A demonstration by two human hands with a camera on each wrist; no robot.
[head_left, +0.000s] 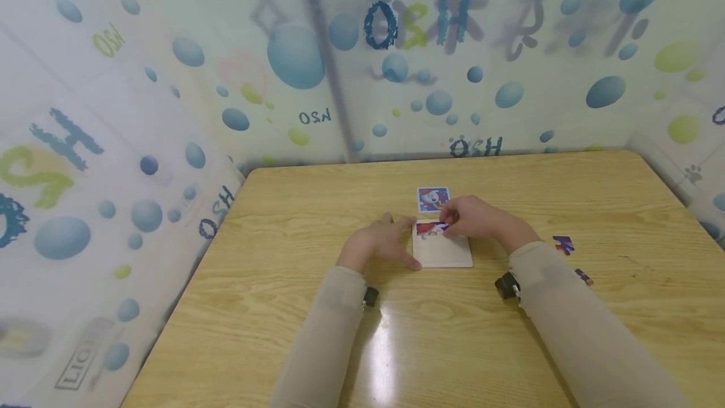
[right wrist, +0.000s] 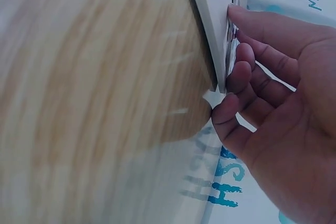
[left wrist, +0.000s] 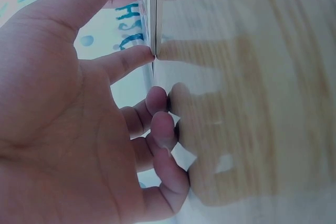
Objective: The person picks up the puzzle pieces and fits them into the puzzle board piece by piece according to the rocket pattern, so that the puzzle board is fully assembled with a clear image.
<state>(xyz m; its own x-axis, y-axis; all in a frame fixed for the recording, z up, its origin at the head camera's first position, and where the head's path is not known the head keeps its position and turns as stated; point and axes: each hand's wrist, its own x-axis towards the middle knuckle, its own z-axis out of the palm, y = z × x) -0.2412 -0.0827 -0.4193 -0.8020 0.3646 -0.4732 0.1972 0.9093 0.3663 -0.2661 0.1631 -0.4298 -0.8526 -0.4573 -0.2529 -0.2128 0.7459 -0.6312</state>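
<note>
Bright glare on tabletop (head_left: 382, 357), wrist views — blurry

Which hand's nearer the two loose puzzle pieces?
Right: the right hand is left of the pieces, at the white board; the left hand is farther left, at its left edge.

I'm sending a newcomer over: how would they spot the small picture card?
On the wooden table, find the pale board. Just beyond it lies the small picture card, squarish and white-bordered, unlike the jagged loose pieces farther right.

Free room on the table (head_left: 243, 257) leftward, but a card (head_left: 433, 199) just beyond the board (head_left: 444, 254)
</note>
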